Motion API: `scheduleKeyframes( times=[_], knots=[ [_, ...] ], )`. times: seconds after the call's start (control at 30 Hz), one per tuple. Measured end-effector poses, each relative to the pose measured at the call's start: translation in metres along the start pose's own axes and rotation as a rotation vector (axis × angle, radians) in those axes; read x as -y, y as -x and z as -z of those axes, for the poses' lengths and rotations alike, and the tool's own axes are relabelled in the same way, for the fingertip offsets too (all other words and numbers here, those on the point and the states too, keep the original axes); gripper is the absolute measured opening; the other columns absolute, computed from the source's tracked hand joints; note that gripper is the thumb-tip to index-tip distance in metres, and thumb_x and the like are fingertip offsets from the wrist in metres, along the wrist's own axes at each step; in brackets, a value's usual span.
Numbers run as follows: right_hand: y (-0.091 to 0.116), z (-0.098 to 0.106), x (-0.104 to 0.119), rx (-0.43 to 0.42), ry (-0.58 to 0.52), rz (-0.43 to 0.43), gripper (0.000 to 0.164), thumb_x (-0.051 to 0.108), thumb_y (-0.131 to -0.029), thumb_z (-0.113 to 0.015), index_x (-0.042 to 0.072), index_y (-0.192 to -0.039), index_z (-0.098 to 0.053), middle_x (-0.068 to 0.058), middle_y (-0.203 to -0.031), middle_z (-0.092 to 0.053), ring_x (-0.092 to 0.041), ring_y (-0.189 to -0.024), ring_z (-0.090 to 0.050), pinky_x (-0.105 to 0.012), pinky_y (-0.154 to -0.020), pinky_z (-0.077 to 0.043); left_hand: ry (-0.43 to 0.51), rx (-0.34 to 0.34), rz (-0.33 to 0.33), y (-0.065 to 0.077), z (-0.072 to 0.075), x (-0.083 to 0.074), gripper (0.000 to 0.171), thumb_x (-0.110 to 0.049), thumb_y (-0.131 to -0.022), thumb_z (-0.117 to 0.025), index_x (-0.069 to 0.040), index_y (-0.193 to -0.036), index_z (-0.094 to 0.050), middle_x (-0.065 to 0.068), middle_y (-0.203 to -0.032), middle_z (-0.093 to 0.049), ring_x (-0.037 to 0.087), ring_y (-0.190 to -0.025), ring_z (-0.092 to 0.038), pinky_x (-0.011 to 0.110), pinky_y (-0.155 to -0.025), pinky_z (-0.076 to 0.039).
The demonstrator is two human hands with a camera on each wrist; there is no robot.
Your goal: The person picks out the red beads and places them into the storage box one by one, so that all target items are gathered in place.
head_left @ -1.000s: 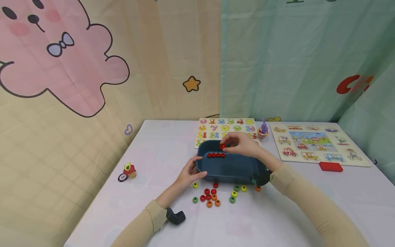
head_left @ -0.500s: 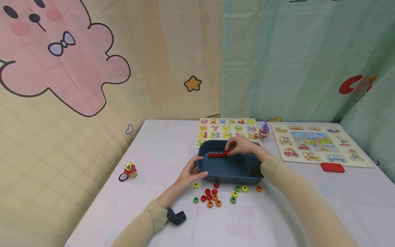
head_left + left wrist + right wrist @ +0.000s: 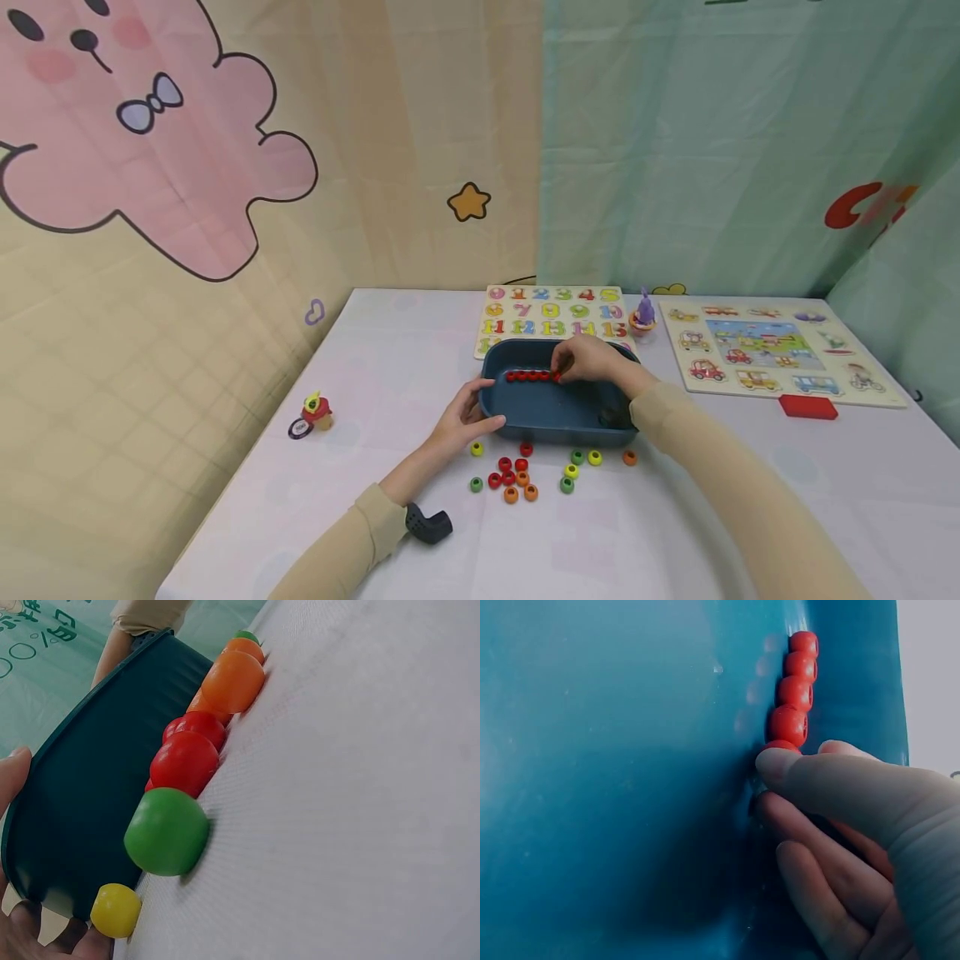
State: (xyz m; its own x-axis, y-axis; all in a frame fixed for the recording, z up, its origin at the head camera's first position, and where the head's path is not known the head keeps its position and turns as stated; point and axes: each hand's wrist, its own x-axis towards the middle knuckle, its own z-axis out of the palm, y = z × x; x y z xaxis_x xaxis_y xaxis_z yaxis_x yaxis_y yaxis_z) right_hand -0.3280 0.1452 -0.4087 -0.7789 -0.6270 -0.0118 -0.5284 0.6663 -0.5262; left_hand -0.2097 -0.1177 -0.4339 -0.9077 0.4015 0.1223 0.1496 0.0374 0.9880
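A dark blue tray (image 3: 555, 410) stands mid-table, and my left hand (image 3: 457, 421) grips its left end. In the left wrist view, the thumb lies on the rim while curled fingers (image 3: 71, 937) are by the wall. My right hand (image 3: 592, 360) is inside the tray near its far side. There it pinches a red bead (image 3: 781, 745), mostly covered by the thumb, at the near end of a straight row of red beads (image 3: 796, 693). Several loose red beads (image 3: 505, 464) lie before the tray, among orange beads (image 3: 511, 495), green beads (image 3: 567, 484) and yellow beads (image 3: 572, 472).
A number puzzle board (image 3: 551, 311) lies behind the tray. Right of it are a small purple toy (image 3: 644, 312), a vehicle puzzle board (image 3: 776, 348) and a red block (image 3: 807, 407). A small red-and-yellow toy (image 3: 317, 412) sits near the table's left edge.
My right hand has lowered the red bead into the tray and moved slightly right, bringing it to the right end of the row. The left hand keeps its grip on the tray.
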Motion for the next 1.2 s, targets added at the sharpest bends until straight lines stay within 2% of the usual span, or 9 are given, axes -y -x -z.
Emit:
scheduleKeyframes(
  times=[0.2,0.4,0.67,0.83,1.0,1.13,1.2],
  knots=[
    [0.002,0.0,0.001,-0.007,0.055,-0.025,0.014,0.013,-0.071,-0.075,0.015,-0.079,-0.063,0.007,-0.077,-0.062,-0.006,-0.071,-0.058,-0.027,-0.066,-0.05,-0.017,0.001,0.009,0.0,0.0,-0.001,0.063,-0.016,-0.082,-0.065,-0.005,-0.133,-0.031,0.013,-0.145,-0.019,0.033,-0.127,-0.028,0.034,-0.098,-0.033],
    [0.001,-0.004,0.0,-0.034,0.096,-0.05,0.017,0.016,-0.07,-0.076,0.018,-0.08,-0.063,0.008,-0.078,-0.062,-0.005,-0.071,-0.059,-0.027,-0.067,-0.05,-0.014,-0.005,0.011,0.001,0.0,-0.001,0.06,-0.015,-0.082,-0.065,-0.007,-0.132,-0.033,0.013,-0.144,-0.021,0.033,-0.127,-0.029,0.034,-0.097,-0.035],
    [-0.002,-0.006,-0.002,-0.05,0.091,-0.054,0.017,0.019,-0.071,-0.076,0.019,-0.082,-0.063,0.008,-0.079,-0.062,-0.006,-0.072,-0.058,-0.028,-0.069,-0.05,-0.011,-0.005,0.011,0.001,0.0,-0.001,0.064,-0.014,-0.082,-0.065,-0.002,-0.134,-0.029,0.013,-0.143,-0.024,0.033,-0.126,-0.03,0.033,-0.096,-0.035],
    [0.001,0.001,0.004,-0.06,0.002,-0.06,0.02,0.021,-0.071,-0.075,0.014,-0.087,-0.065,0.006,-0.082,-0.063,-0.009,-0.075,-0.059,-0.03,-0.07,-0.05,-0.015,0.0,0.016,0.0,0.0,0.001,0.062,-0.016,-0.082,-0.065,-0.006,-0.133,-0.032,0.012,-0.143,-0.025,0.031,-0.127,-0.03,0.032,-0.096,-0.035],
    [0.011,0.017,0.018,-0.15,-0.13,-0.023,0.026,0.023,-0.076,-0.071,0.008,-0.096,-0.065,0.001,-0.088,-0.064,-0.013,-0.081,-0.061,-0.033,-0.074,-0.05,-0.006,0.008,-0.003,0.0,0.0,0.002,0.061,-0.013,-0.082,-0.065,-0.004,-0.133,-0.031,0.016,-0.143,-0.024,0.034,-0.126,-0.03,0.036,-0.099,-0.032],
    [0.028,0.029,0.035,-0.212,-0.242,0.0,0.028,0.033,-0.079,-0.067,0.013,-0.098,-0.065,0.003,-0.091,-0.064,-0.012,-0.083,-0.06,-0.032,-0.078,-0.049,0.0,0.014,-0.016,-0.001,0.0,0.001,0.061,-0.012,-0.083,-0.064,-0.002,-0.132,-0.031,0.018,-0.143,-0.022,0.035,-0.125,-0.031,0.036,-0.098,-0.033],
    [0.039,0.031,0.048,-0.208,-0.327,0.028,0.029,0.034,-0.079,-0.066,0.013,-0.099,-0.064,0.002,-0.092,-0.064,-0.013,-0.084,-0.06,-0.033,-0.078,-0.05,0.0,0.013,-0.012,-0.001,0.0,0.001,0.06,-0.012,-0.082,-0.064,-0.004,-0.132,-0.032,0.017,-0.143,-0.023,0.034,-0.125,-0.032,0.034,-0.097,-0.035]
  ],
)
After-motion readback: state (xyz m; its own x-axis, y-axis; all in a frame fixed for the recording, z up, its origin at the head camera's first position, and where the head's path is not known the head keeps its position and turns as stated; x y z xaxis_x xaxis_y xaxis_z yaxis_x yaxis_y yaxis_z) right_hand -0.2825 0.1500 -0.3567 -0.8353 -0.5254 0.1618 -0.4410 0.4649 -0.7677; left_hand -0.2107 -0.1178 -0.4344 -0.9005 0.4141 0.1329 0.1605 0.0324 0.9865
